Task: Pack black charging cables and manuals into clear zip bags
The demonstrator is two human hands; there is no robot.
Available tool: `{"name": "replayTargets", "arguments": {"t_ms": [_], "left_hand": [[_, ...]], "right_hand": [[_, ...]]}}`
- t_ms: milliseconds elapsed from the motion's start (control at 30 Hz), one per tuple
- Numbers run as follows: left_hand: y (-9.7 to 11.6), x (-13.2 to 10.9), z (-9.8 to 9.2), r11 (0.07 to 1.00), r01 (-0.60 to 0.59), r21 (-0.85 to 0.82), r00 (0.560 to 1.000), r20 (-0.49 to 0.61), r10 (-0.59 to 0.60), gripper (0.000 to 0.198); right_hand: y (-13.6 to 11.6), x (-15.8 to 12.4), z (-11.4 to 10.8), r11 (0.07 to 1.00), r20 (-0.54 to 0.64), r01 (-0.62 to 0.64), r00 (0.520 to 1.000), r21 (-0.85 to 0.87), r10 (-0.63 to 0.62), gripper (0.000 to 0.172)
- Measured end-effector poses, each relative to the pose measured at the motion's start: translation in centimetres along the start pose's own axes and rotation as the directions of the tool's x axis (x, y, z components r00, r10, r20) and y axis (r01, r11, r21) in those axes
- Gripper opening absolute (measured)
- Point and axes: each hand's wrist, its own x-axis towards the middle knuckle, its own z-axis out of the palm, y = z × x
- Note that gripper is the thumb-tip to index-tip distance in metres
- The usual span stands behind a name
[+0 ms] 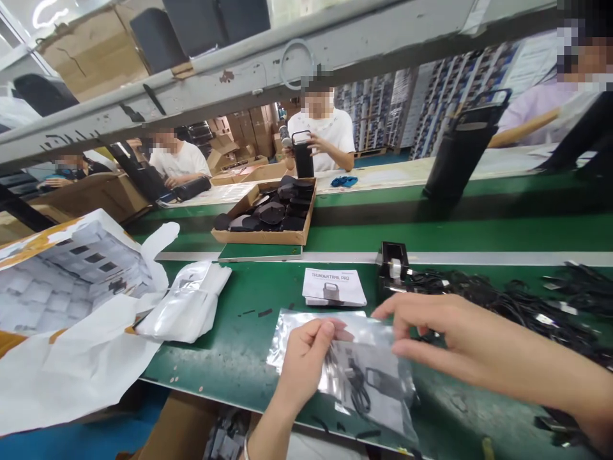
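Observation:
My left hand (306, 351) pinches the upper edge of a clear plastic bag (405, 402) between thumb and fingers. Inside the bag lie a coiled black cable (358, 386) and a printed leaflet (385, 377) with a picture of a speaker. My right hand (431, 326) hovers over the bag's upper right corner, its fingers apart and curved, with nothing seen in them. Just beyond the bag rests a small stack of white leaflets (334, 287) reading "Thunder Trail Pro". A black tape dispenser (393, 268) stands behind my right hand.
Black cables (502, 300) are heaped on the right. At left are a pack of plastic bags (186, 303) and an opened white sack (86, 281). A carton tray (261, 237) of black parts and a black speaker (460, 150) stand farther back. Co-workers sit opposite, below an overhead beam (230, 83).

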Motion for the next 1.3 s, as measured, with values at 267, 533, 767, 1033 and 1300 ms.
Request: {"name": "replayTargets", "arguments": {"t_ms": [267,533,767,1033,1300], "left_hand": [[-0.2,0.4,1.5,0.996,-0.051,-0.066,0.993,-0.111,0.044,0.022],[-0.5,0.7,1.6,0.993,0.113,-0.037,0.993,-0.037,-0.114,0.011],[-0.2,0.5,-0.1,0.973,0.165,-0.164,0.98,0.141,-0.142,0.021],[-1.6,0.3,1.4,0.965,0.249,-0.083,0.966,0.09,-0.242,0.037],[-3.0,0.1,1.8,0.984,0.174,-0.043,0.985,0.007,-0.174,0.028]], "right_hand": [[3.0,-1.2,5.5,0.84,0.022,-0.315,0.94,0.441,0.341,0.021],[3.3,-1.6,5.7,0.833,-0.054,-0.272,0.94,0.482,0.338,0.023],[4.6,-2.4,5.7,0.94,-0.16,-0.065,0.979,0.335,0.125,0.026],[5.2,-2.7,6.5,0.986,-0.245,0.07,0.969,0.149,-0.032,0.03],[7.5,2.2,3.4,0.807,-0.434,-0.541,0.684,0.239,0.587,0.029]]}}
